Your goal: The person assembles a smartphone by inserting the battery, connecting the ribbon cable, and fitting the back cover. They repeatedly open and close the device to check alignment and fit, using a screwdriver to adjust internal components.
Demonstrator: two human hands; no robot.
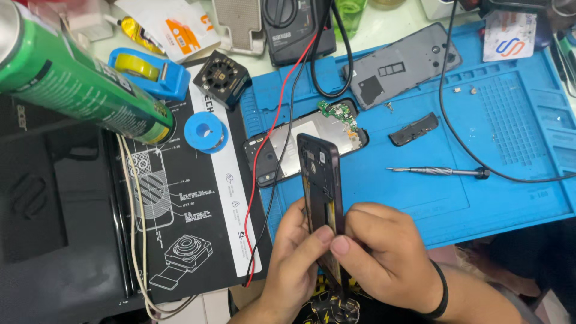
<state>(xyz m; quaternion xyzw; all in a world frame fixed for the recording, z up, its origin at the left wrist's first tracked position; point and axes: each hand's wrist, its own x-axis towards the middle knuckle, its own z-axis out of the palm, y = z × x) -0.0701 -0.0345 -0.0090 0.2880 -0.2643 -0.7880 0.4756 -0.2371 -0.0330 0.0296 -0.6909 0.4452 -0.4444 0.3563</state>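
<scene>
Holding a dark phone frame (321,180) on edge, above the near rim of the blue mat (516,120).
Left hand (294,258) and right hand (384,255) both pinch its lower end; an opened phone (300,144) lies just behind.

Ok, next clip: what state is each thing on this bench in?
Phone frame: upright on edge, held by both hands.
Left hand: gripping the frame's left side.
Right hand: pinching its right side.
Opened phone: back off, circuit board exposed.
Grey back cover: removed, lying inside up.
Screwdriver: lying flat on the blue mat.
</scene>
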